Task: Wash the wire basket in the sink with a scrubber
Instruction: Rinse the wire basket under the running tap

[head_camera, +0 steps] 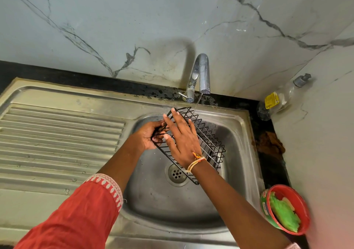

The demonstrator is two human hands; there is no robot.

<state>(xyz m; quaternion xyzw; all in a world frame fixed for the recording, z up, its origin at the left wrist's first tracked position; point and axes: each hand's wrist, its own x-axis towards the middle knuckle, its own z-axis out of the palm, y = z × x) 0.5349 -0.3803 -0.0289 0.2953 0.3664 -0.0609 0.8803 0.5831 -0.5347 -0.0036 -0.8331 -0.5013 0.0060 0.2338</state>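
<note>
A black rectangular wire basket [208, 139] is held tilted above the bowl of a stainless-steel sink [237, 133], its far end raised toward the tap and its near end low over the round perforated drain [176, 173]. The left hand [151, 136] grips the basket's left end, fingers curled round the wire rim. The right hand [181, 143] lies flat across the basket's wires, fingers straight and spread, palm pressed on the mesh and holding nothing; a band of orange and white threads [196, 161] circles its wrist. A thin stream of water [197, 104] falls from the curved chrome faucet [200, 76] onto the basket's far end.

The left arm wears a red sleeve with a white patterned cuff [107, 186]. Left of the bowl runs the sink's ribbed draining board [57, 133]. On the black counter edge to the right sits a round red tub [301, 206] holding a green scrubber [284, 215], well apart from both hands. Further back in the corner, a clear plastic pump bottle with a yellow label [277, 100] leans against the white grey-veined marble wall [134, 18]. A brown stain [269, 143] marks the counter beside the sink's right rim.
</note>
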